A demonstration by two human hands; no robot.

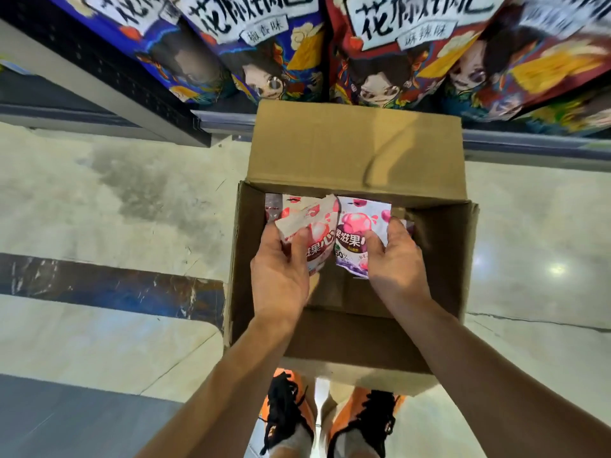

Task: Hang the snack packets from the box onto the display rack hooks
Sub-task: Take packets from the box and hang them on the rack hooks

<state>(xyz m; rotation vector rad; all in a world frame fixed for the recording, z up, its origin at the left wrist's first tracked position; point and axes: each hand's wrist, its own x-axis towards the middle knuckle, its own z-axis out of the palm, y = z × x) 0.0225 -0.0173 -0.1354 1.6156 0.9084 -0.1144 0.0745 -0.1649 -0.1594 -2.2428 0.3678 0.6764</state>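
Head view, centre: left hand (281, 269) pinches pink packet (320, 230), right hand (398, 259) purple packet (357, 223); best lifted clear of box (443, 259) walls

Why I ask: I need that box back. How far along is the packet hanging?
Done: no such packet shows hung. In hand: the left grip holds a pink packet, the right grip a purple packet, both at the open box. Left: hanging these two, plus a third packet lying inside.
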